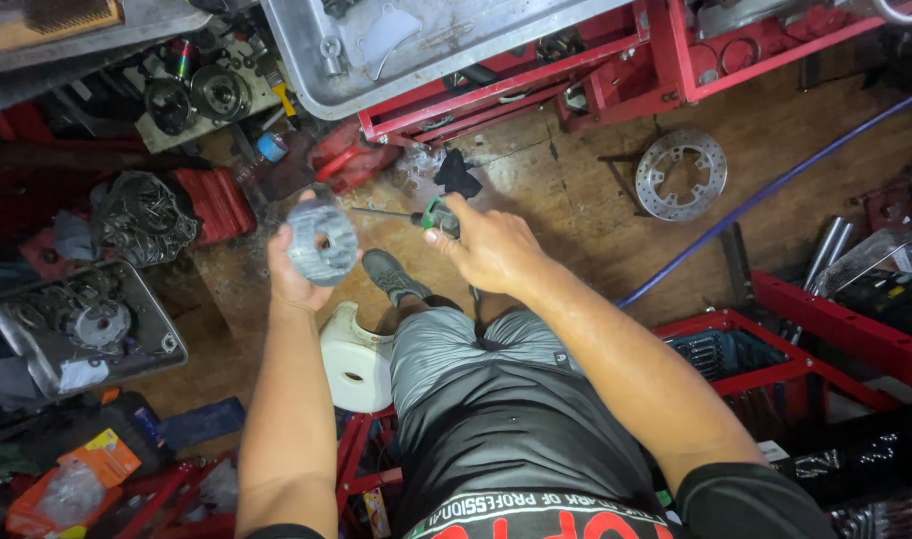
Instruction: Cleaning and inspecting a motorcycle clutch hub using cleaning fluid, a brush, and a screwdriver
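Note:
My left hand (292, 274) holds up a round grey metal part (322, 243) with a hole in its middle and ribbed sides. My right hand (484, 248) grips a screwdriver with a green and black handle (434, 216); its thin shaft (381, 211) points left toward the round part, the tip just short of it. Below the hands I see my grey shorts, black shirt and a grey shoe (392, 275) on the wooden floor.
A brake disc (681, 174) lies on the floor at the right beside a blue hose (775, 185). Red metal frames (536, 85) and a metal tray (396, 50) stand ahead. A tray of engine parts (81, 324) sits left. A white plastic piece (354, 359) rests by my knee.

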